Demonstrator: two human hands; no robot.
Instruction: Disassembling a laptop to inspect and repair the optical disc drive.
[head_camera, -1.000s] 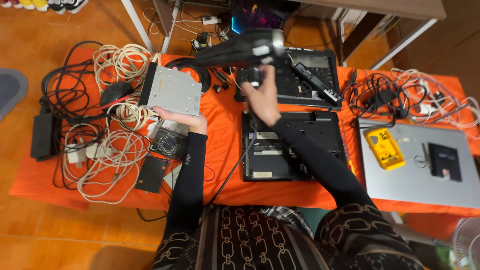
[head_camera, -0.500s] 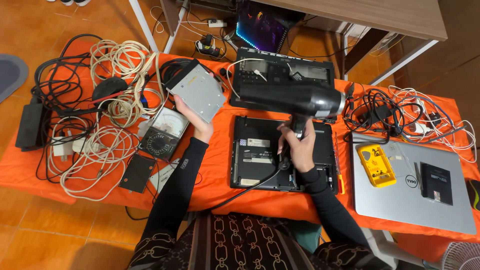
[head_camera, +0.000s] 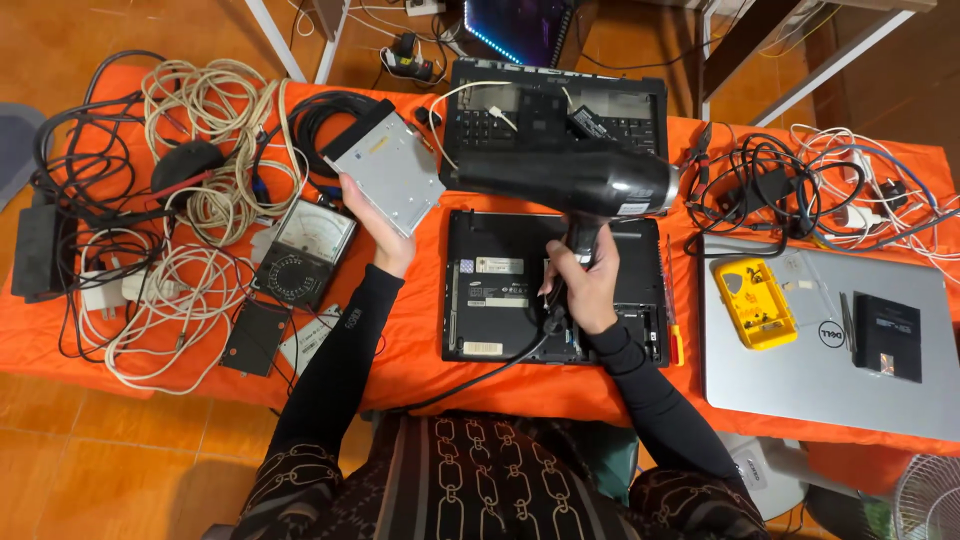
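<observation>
- Quickly, counts: one black hair dryer (head_camera: 580, 185), one silver optical drive (head_camera: 388, 172), one opened black laptop base (head_camera: 500, 300) bottom-up on the orange cloth (head_camera: 420, 330), one black keyboard deck (head_camera: 555, 105) behind it, one closed silver laptop (head_camera: 800, 370) at the right.
- On the silver laptop: one yellow tool (head_camera: 757, 302) and one small black box (head_camera: 886, 337), apart from each other.
- Left side: one analog meter (head_camera: 303, 252), several coils of pale cable (head_camera: 215, 105), one black power brick (head_camera: 32, 252) at the cloth's edge. Right of the dryer, a tangle of dark and white wires (head_camera: 800, 190); number of cables there cannot be told.
- Versus half a second ago: dryer barrel sits higher, over the seam between keyboard deck and laptop base, nozzle closer to the drive; the drive is tilted about the same, held at the same corner.
- Left hand (head_camera: 372, 215): raised off the cloth, fingers closed narrow on the lower edge of the optical drive, drive tilted in the air above the meter and cloth.
- Right hand (head_camera: 582, 285): wrapped tight round the dryer's handle, over the opened laptop base; barrel horizontal, nozzle pointing left toward the drive, just beside it, not clearly touching.
- Dryer cord runs down from the handle toward the person's lap.
</observation>
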